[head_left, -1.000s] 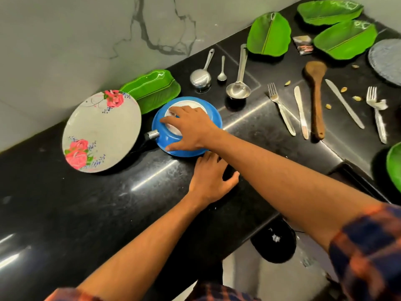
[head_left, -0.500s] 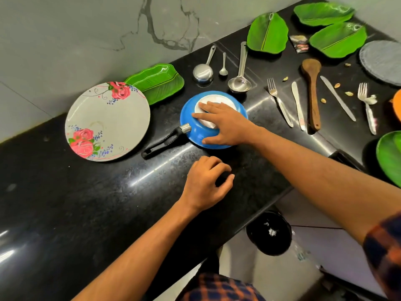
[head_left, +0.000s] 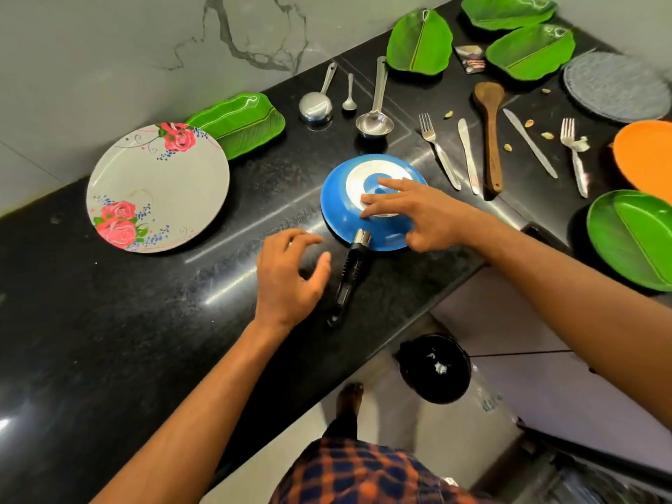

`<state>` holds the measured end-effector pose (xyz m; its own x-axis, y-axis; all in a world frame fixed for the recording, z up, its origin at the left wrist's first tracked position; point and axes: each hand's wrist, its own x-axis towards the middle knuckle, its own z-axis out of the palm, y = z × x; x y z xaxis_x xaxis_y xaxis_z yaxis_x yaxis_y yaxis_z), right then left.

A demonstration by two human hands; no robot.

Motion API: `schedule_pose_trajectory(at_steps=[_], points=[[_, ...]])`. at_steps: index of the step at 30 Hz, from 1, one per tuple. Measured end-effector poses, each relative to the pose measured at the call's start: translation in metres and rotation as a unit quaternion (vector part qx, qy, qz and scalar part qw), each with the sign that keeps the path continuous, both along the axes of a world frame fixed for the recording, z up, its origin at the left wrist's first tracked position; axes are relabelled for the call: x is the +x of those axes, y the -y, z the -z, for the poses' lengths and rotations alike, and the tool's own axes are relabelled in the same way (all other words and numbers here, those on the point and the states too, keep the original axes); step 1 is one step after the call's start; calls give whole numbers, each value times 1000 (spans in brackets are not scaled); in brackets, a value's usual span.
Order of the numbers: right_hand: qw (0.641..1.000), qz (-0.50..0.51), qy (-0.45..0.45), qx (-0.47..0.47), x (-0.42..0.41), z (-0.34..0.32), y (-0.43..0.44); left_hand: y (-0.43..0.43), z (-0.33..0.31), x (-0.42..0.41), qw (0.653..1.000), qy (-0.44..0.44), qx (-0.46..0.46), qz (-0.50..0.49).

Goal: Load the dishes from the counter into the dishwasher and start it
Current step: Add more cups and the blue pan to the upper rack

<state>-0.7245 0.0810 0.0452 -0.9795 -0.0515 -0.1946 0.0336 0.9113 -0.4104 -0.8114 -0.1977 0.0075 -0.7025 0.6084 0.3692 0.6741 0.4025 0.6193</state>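
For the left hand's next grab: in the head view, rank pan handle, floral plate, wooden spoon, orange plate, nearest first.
1. Pan handle, just right of the left hand
2. Floral plate, left
3. Wooden spoon, back right
4. Orange plate, far right

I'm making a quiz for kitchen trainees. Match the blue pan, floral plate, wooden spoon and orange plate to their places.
1 blue pan
2 floral plate
3 wooden spoon
4 orange plate

A between two knives
B cut off at the picture's right edge
C bottom up under the right hand
D leftmost dish on the counter

Pairs: 1-C, 2-D, 3-A, 4-B
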Motion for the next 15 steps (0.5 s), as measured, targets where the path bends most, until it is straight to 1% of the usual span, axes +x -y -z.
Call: schedule_pose_trajectory(at_steps=[1, 3, 4, 5, 6, 7, 8, 10, 11, 12, 15], points=[[1000, 11, -25, 13, 11, 0, -1, 1, 6, -5, 999, 5, -39, -10], [990, 65, -119, 42, 30, 6, 5, 5, 22, -12, 993, 9, -119, -19], [976, 126, -170, 41, 38, 11, 15, 7, 29, -14, 989, 9, -149, -18], [956, 209, -206, 25, 46, 16, 30, 8, 34, -13, 985, 8, -171, -15], [927, 301, -223, -6, 52, 20, 48, 8, 38, -12, 982, 9, -187, -15], [895, 387, -219, -44, 56, 25, 69, 7, 41, -10, 980, 10, -198, -17], [864, 460, -190, -82, 58, 27, 90, 7, 41, -8, 979, 10, -205, -19], [818, 548, -91, -149, 56, 28, 125, 5, 40, -7, 978, 6, -208, -26], [808, 564, -60, -163, 54, 29, 138, 4, 40, -6, 978, 4, -208, -27], [805, 568, -51, -161, 52, 29, 148, 4, 40, -6, 978, 1, -208, -26], [812, 566, -69, -129, 38, 27, 162, 4, 39, -5, 979, 1, -202, -31]])
